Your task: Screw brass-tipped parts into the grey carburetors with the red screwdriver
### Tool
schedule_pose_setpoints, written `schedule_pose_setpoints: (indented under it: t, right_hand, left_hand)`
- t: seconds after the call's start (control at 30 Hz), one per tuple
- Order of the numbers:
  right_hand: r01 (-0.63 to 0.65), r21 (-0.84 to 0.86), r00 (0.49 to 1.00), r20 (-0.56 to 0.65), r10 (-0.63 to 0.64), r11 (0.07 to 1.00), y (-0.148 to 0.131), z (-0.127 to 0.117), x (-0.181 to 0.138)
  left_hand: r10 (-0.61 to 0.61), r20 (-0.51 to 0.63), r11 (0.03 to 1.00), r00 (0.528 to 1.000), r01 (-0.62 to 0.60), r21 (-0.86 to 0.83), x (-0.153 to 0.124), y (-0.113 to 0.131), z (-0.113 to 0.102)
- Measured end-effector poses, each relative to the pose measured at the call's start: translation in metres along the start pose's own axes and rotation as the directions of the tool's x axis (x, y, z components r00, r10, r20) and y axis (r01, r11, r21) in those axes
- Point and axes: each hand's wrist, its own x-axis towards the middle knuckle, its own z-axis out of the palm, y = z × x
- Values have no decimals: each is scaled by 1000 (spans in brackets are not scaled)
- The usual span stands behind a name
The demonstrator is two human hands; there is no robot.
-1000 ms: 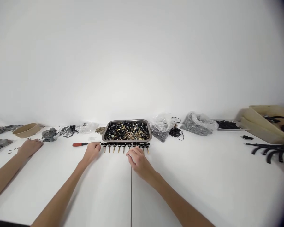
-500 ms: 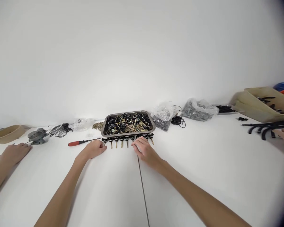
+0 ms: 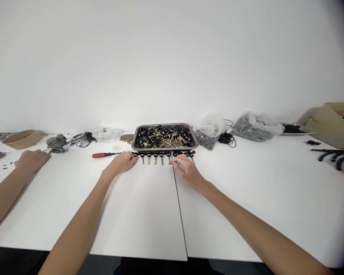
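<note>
A row of small black-headed parts with thin metal shafts [image 3: 155, 157] lies along the front of a metal tray [image 3: 198, 146], shafts pointing toward me. My left hand [image 3: 122, 163] rests at the row's left end, fingers curled in by the end part; what they hold is hidden. My right hand [image 3: 187, 170] lies over the right half of the row and covers some parts. Its thumb and fingers pinch together beside one shaft, on something too small to make out. Loose black pieces and brass-coloured shafts [image 3: 169, 142] fill the tray.
A red-handled screwdriver [image 3: 101, 155] lies left of my left hand. Brass bits [image 3: 127, 137] and clear bags [image 3: 209, 137] flank the tray. Another person's hand [image 3: 33, 162] rests at left near a grey metal part [image 3: 56, 143]. Black curved pieces [image 3: 336, 154] and a beige bin [image 3: 321, 126] stand right.
The view has shifted, so the table's front edge now shows and things sit higher and further right. Both my hands stay at the row, with little change in grip.
</note>
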Motion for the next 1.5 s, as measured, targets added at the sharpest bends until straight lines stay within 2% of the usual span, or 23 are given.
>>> schedule_pose_setpoints:
  t: [0.13, 0.2, 0.37, 0.53, 0.97, 1.13, 1.33, 1.5]
  right_hand:
    - [-19, 27, 999, -38, 20, 999, 3, 0, 0]
    - [-35, 38, 997, -62, 37, 999, 2, 0, 1]
    - [-75, 32, 992, -100, 78, 997, -3, -2, 1]
    - [-62, 35, 994, -84, 65, 997, -3, -2, 1]
    - [-40, 31, 998, -38, 41, 999, -4, 0, 0]
    - [51, -136, 998, -14, -54, 989, 0, 1, 0]
    - [214, -386, 975, 146, -170, 897, -8, 2, -4]
    - [255, -470, 962, 207, -175, 845, -10, 6, -9]
  left_hand:
    - [6, -119, 999, 993, -11, -42, 0, 6, -2]
    - [33, -139, 999, 990, -39, -38, -2, 13, 0]
    - [81, -57, 996, 995, -80, 34, -4, 30, 11]
    - [106, -10, 984, 994, -103, 142, -3, 30, 18]
    - [77, 41, 973, 996, -84, 216, -10, 34, 12]
    - [88, 39, 966, 995, -95, 241, -11, 36, 11]
    - [177, -12, 966, 984, -171, 195, -18, 53, 9]
    - [268, 63, 939, 961, -275, 206, -22, 70, 25]
